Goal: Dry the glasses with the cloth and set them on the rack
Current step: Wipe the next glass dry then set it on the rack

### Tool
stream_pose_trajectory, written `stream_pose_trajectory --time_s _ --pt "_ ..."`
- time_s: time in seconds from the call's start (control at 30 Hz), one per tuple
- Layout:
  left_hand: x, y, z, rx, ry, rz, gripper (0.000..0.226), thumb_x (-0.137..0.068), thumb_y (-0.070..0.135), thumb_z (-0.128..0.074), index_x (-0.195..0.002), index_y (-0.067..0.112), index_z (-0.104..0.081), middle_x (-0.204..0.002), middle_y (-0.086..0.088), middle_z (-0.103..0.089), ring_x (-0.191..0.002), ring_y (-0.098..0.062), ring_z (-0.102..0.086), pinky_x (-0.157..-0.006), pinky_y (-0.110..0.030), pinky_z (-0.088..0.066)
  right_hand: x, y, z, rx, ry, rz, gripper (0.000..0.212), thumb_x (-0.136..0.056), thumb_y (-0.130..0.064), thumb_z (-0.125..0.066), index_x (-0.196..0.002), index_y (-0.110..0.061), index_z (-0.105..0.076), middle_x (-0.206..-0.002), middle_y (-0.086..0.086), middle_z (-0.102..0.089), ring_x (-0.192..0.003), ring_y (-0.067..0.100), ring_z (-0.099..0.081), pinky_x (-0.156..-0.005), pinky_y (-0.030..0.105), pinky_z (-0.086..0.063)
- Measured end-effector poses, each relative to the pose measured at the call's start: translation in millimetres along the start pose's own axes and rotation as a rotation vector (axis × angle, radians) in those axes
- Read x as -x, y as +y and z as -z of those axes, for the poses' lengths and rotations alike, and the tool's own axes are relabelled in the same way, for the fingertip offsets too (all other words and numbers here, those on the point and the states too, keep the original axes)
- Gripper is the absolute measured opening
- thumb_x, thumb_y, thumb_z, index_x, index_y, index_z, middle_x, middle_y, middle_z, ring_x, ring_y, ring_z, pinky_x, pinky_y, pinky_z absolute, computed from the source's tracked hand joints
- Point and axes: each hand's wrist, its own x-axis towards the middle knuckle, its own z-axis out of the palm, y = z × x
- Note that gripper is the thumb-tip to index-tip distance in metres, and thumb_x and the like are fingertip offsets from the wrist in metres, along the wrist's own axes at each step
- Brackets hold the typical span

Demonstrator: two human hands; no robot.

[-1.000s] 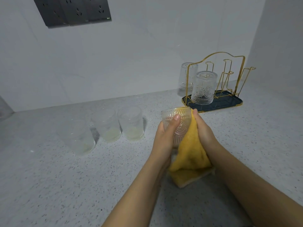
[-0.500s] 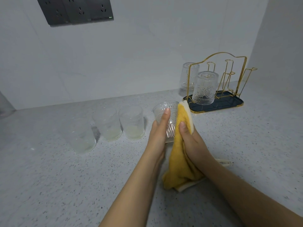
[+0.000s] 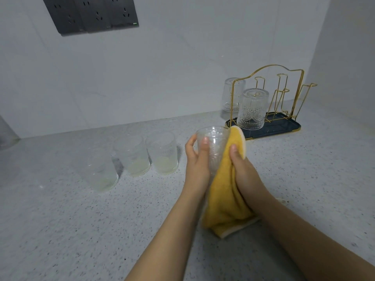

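Speckled grey counter (image 3: pixel 60 230) across the whole lower field, pale wall behind, dark socket panel (image 3: pixel 91 14) at 11 o'clock. Gold wire rack (image 3: pixel 298 92) on its dark tray at 2 o'clock from the hands, well apart from them; two patterned glasses inverted there, front rack glass (image 3: pixel 251 110) on a near peg, back rack glass (image 3: pixel 229 96) behind the frame's left side; pegs toward the right side bare. Three upright glasses in a loose row at 9 o'clock: near-left glass (image 3: pixel 97 169), middle glass (image 3: pixel 134 155), right-hand glass (image 3: pixel 163 153), each with a pale yellowish tint at the bottom, apparently not yet dried. Yellow cloth (image 3: pixel 225 199) draped downward, tail reaching the counter. Left hand (image 3: pixel 197 163) curled round the held glass (image 3: pixel 213 147), thumb across the near side. Right hand (image 3: pixel 242 171) gripping the cloth and pressing it against the glass's right flank. Held glass above the counter, mouth uppermost, long axis roughly upright with the rim tilted slightly away. Step judged mid-wipe. Rack up and right of the held glass, on the right hand's side, yet glass carried by the left; inversion probably needed before pegging.
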Motion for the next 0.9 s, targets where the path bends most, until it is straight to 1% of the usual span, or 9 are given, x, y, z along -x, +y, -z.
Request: stream_pose_trajectory --time_s 0.1,0.17,0.33,0.47,0.6,0.67,0.73,0.8,0.9 --pt "2 5 1 -0.008 0.003 -0.002 0.055 -0.095 0.059 -0.029 -0.140 0.030 -0.043 -0.129 0.016 -0.048 -0.118 -0.002 -0.048 -0.093 -0.018 -0.039 7 10 -8 0.097 -0.025 0.250 0.067 -0.089 -0.058 -0.036 -0.145 -0.023 -0.026 -0.139 -0.001 -0.044 -0.127 0.017 -0.043 -0.104 0.028 -0.032" --pt "6 7 1 0.032 -0.020 0.019 0.045 -0.090 0.057 -0.045 -0.125 0.031 -0.053 -0.118 0.016 -0.059 -0.109 -0.006 -0.059 -0.085 -0.022 -0.049 10 11 -12 0.087 -0.042 0.328 0.068 -0.086 -0.058 -0.037 -0.144 -0.025 -0.026 -0.137 -0.003 -0.046 -0.123 0.012 -0.046 -0.099 0.024 -0.038" --pt "10 1 -3 0.216 -0.155 0.064 0.020 -0.091 0.037 -0.057 -0.107 0.026 -0.060 -0.084 0.016 -0.075 -0.080 0.000 -0.071 -0.065 -0.018 -0.055 -3 -2 1 -0.104 0.045 -0.004 0.058 -0.092 -0.053 -0.032 -0.133 -0.014 -0.045 -0.118 0.006 -0.058 -0.106 0.021 -0.055 -0.089 0.031 -0.040" --pt "9 2 -6 0.182 -0.135 0.109 0.065 -0.074 0.059 -0.063 -0.128 0.024 -0.056 -0.119 0.003 -0.069 -0.105 -0.013 -0.068 -0.088 -0.030 -0.054 -6 -10 6 -0.131 0.023 -0.096 0.060 -0.092 -0.056 -0.029 -0.127 -0.012 -0.049 -0.099 0.004 -0.060 -0.085 0.016 -0.056 -0.085 0.033 -0.042" --pt "4 4 0 -0.022 -0.038 0.017 0.048 -0.093 0.058 -0.040 -0.132 0.031 -0.048 -0.126 0.022 -0.054 -0.111 0.008 -0.054 -0.085 -0.007 -0.044 -2 0 -1 0.037 0.008 0.073 0.064 -0.090 -0.057 -0.026 -0.140 -0.017 -0.037 -0.131 0.007 -0.052 -0.120 0.023 -0.049 -0.099 0.035 -0.038" --pt "3 5 1 -0.013 -0.014 0.052 0.057 -0.094 0.061 -0.033 -0.142 0.030 -0.040 -0.135 0.017 -0.049 -0.121 0.002 -0.049 -0.097 -0.017 -0.044 2 4 -6 0.118 -0.007 0.213 0.068 -0.086 -0.056 -0.026 -0.144 -0.021 -0.028 -0.137 0.004 -0.047 -0.125 0.021 -0.045 -0.104 0.035 -0.036" --pt "6 8 1 0.023 -0.020 0.074 0.051 -0.091 0.058 -0.045 -0.131 0.027 -0.047 -0.122 0.011 -0.059 -0.103 0.002 -0.062 -0.081 -0.020 -0.053 5 6 -8 0.138 -0.035 0.281 0.072 -0.081 -0.057 -0.028 -0.145 -0.023 -0.025 -0.137 0.001 -0.046 -0.125 0.018 -0.046 -0.103 0.034 -0.038" --pt "9 8 1 0.093 -0.042 0.060 0.048 -0.085 0.045 -0.064 -0.124 0.019 -0.054 -0.110 0.003 -0.068 -0.087 -0.002 -0.070 -0.066 -0.018 -0.056 5 1 -8 0.075 -0.031 0.206 0.067 -0.085 -0.058 -0.028 -0.139 -0.020 -0.036 -0.125 -0.001 -0.053 -0.117 0.017 -0.051 -0.096 0.031 -0.040" --pt "8 3 0 0.172 -0.084 0.053 0.058 -0.077 0.048 -0.075 -0.124 0.016 -0.060 -0.114 -0.004 -0.071 -0.102 -0.017 -0.070 -0.083 -0.032 -0.057 -3 -7 1 -0.073 0.012 -0.030 0.050 -0.092 -0.056 -0.027 -0.115 -0.021 -0.052 -0.095 0.000 -0.058 -0.089 0.016 -0.056 -0.086 0.032 -0.041"
